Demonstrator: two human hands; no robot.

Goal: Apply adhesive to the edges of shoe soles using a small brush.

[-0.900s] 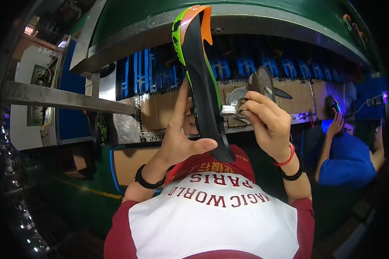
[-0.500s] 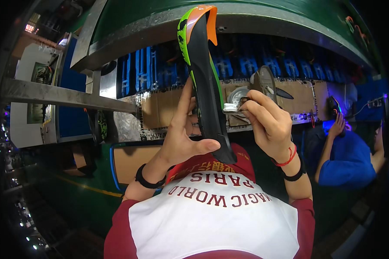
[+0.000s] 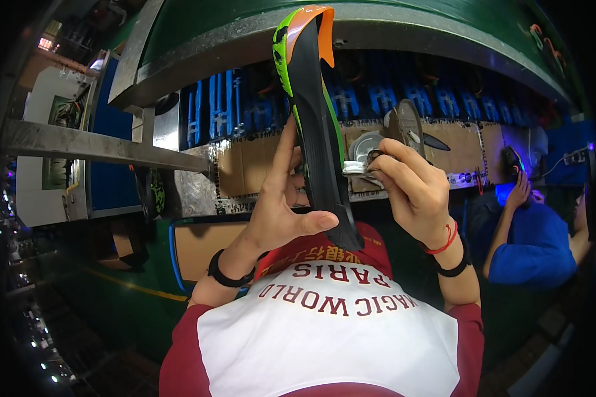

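Note:
A long black shoe sole [image 3: 321, 142] with a green sidewall and an orange curved end stands tilted in front of me. My left hand [image 3: 278, 198] grips it from the left: the thumb lies near its lower end, and the fingers are partly hidden behind it. My right hand [image 3: 414, 188] pinches a small tool with a white, cloth-like head [image 3: 353, 167]. That head is at the sole's right edge; whether it touches cannot be told. Below my right fingers, a clear round dish [image 3: 365, 143] sits partly covered on cardboard.
Cardboard [image 3: 453, 162] covers a ledge beyond my hands, with a beige sole-shaped piece [image 3: 407, 122] and a dark blade-like piece [image 3: 436, 143]. Blue racks [image 3: 377, 99] line its back. A metal-edged green conveyor [image 3: 404, 40] runs above. At right a co-worker in blue [image 3: 533, 248] handles a dark piece.
The sole has shifted very slightly upward at its orange end. My right hand and the white-headed tool stay almost in place.

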